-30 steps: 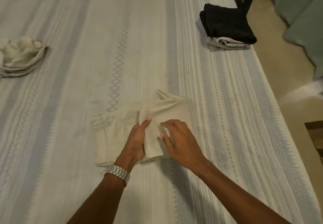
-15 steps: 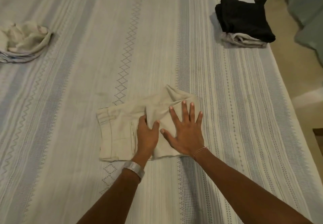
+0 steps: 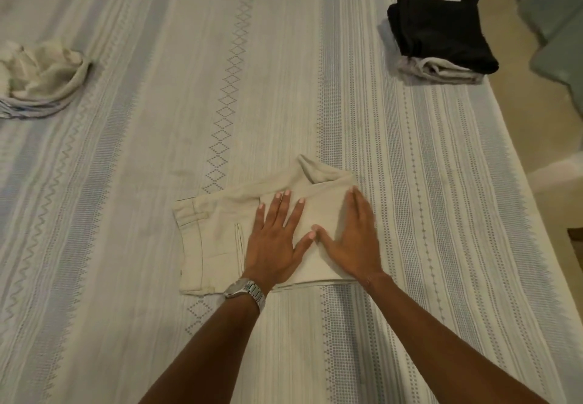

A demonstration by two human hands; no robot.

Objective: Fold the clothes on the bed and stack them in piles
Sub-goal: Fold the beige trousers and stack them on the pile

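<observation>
Left hand (image 3: 277, 239) gone from pinching a fold to lying flat beside right hand (image 3: 353, 239), both spread and pressing folded beige trousers (image 3: 214, 239) mid-bed (image 3: 126, 309); fold likely done, stack (image 3: 441, 37) at far right next, crumpled garment (image 3: 41, 78) left.

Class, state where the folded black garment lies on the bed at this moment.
In the head view, the folded black garment sits far right on the bed, near its edge, on top of a folded pale garment, well beyond the beige trousers.
</observation>
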